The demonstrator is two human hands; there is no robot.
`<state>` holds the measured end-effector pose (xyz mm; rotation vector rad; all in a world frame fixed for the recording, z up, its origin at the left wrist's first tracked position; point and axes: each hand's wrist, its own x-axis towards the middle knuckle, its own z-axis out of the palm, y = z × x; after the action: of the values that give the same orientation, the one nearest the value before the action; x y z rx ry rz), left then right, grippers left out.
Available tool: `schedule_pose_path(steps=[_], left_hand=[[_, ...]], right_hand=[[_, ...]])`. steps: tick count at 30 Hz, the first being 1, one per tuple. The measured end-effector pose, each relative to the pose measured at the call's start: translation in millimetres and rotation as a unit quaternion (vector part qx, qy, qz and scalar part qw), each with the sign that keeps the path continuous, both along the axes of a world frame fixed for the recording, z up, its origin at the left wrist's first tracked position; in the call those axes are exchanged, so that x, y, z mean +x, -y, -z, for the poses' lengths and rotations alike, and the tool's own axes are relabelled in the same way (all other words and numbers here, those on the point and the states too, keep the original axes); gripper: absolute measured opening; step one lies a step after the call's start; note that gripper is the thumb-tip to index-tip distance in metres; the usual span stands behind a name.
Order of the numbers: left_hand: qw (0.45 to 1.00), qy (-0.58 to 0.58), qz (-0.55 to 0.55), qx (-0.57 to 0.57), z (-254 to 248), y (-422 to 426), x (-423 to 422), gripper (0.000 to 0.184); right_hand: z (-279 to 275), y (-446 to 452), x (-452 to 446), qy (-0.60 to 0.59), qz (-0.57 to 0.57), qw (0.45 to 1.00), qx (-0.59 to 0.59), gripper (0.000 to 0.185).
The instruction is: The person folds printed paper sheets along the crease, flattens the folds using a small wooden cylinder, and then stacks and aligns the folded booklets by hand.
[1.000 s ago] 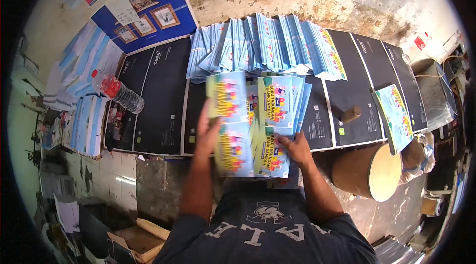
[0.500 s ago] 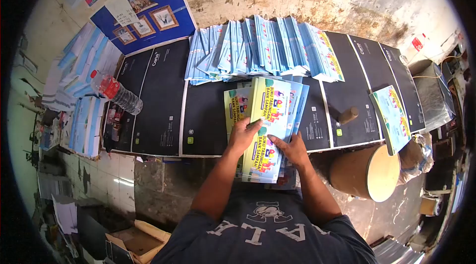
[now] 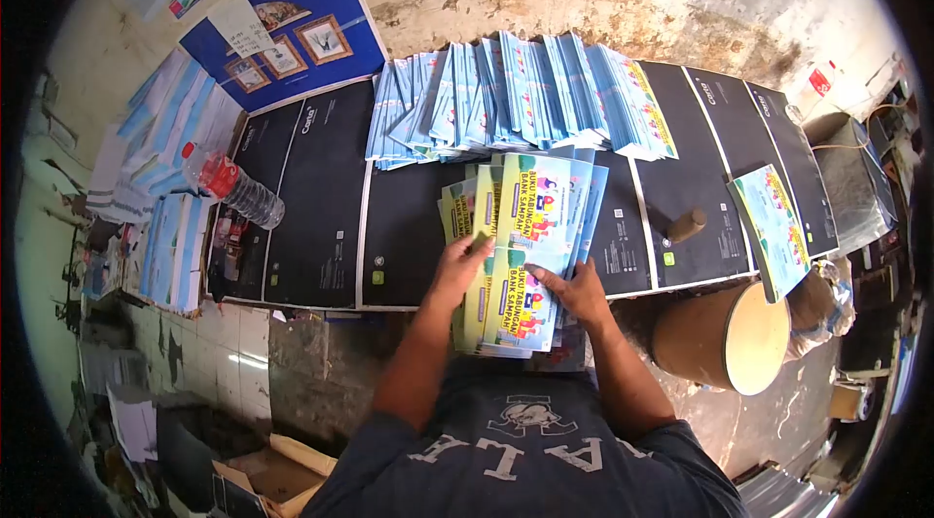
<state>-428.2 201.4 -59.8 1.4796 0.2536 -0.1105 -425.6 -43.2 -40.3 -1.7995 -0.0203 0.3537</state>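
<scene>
A stack of printed booklets [image 3: 530,255], yellow along the left and light blue on the right, lies in front of me, jutting past the near table edge. My right hand [image 3: 581,296] grips its right side, thumb pressed on the top cover and the other fingers partly hidden underneath. On the left side, my left hand [image 3: 461,270] has its fingers closed at the edges of the fanned-out booklets. Several yellow spines show in steps there. Blue edges of other booklets fan out beyond the right side.
A long row of leaning booklets [image 3: 516,95] fills the table's back. A plastic bottle [image 3: 233,185] lies at left near paper stacks [image 3: 173,250]. Right of me are a small wooden cylinder [image 3: 686,225], another booklet pile [image 3: 771,231] and a round drum [image 3: 725,338] below the black table [image 3: 321,197].
My left hand has shifted left and slightly down. Lower booklets now stick out further on the left, so the fan is wider. My right hand stays almost in place.
</scene>
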Motion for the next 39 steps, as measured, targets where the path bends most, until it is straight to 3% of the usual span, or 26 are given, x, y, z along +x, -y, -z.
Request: schedule_pose_path(steps=[9,15,16,17,18,19,20,23,25,26,28,29,31,32,33,34,35,37,39], left_hand=[[0.984,-0.052,-0.021,-0.169,-5,-4,2,0.031],[0.993,-0.040,0.022,-0.107,13,-2,2,0.039],[0.994,-0.060,0.015,-0.094,11,0,2,0.040],[0.994,-0.061,0.008,-0.092,25,-1,4,0.040],[0.994,-0.062,-0.004,-0.088,40,-3,7,0.040],[0.994,-0.045,0.010,-0.096,30,-4,4,0.039],[0.994,-0.029,0.028,-0.101,20,-5,2,0.038],[0.998,0.048,0.001,-0.037,44,-14,0,0.036],[0.988,0.090,-0.042,-0.116,33,-28,0,0.038],[0.990,0.010,-0.060,-0.130,21,-49,-6,0.034],[0.975,0.024,-0.091,-0.200,7,-73,-16,0.031],[0.975,0.022,-0.087,-0.201,8,-72,-16,0.031],[0.990,0.009,-0.045,-0.133,19,-61,-15,0.031],[0.989,0.003,-0.023,-0.143,24,-47,-11,0.031],[0.997,0.036,-0.007,-0.065,30,-29,-6,0.031],[0.997,0.074,0.015,0.010,34,-11,-2,0.031],[0.996,0.071,0.016,0.043,35,-5,2,0.034],[0.998,0.044,0.036,-0.019,15,2,0,0.037],[0.995,0.090,0.037,0.026,32,-5,4,0.036]], right_hand=[[9,1,0,-0.029,0.015,0.999,-0.015,0.076],[5,-1,-4,-0.017,0.048,0.997,-0.061,0.073],[34,2,1,-0.008,0.050,0.998,0.042,0.067],[-13,-8,-3,0.011,0.016,0.992,0.128,0.056],[8,-4,1,0.040,0.015,0.996,0.078,0.049],[-2,-9,-2,0.016,0.005,0.988,0.152,0.042],[-21,-14,-5,-0.006,0.008,0.989,0.145,0.044],[-2,-7,-3,-0.015,0.005,0.995,0.102,0.052],[18,4,3,-0.025,0.013,0.997,0.074,0.051],[28,10,5,-0.017,0.008,0.999,0.030,0.050],[31,15,8,-0.007,0.007,1.000,-0.015,0.048],[30,12,7,0.012,0.018,1.000,0.006,0.038],[4,0,-4,0.048,0.020,0.998,0.033,0.029],[35,7,1,0.002,0.045,0.996,0.076,0.035],[41,1,-2,0.055,0.063,0.992,0.099,0.025],[27,-3,-4,0.024,0.068,0.992,0.105,0.024],[40,2,1,-0.015,0.095,0.995,0.040,0.037],[37,13,-7,0.097,0.040,0.989,-0.102,0.066],[45,1,0,0.004,0.079,0.997,0.020,0.078]])
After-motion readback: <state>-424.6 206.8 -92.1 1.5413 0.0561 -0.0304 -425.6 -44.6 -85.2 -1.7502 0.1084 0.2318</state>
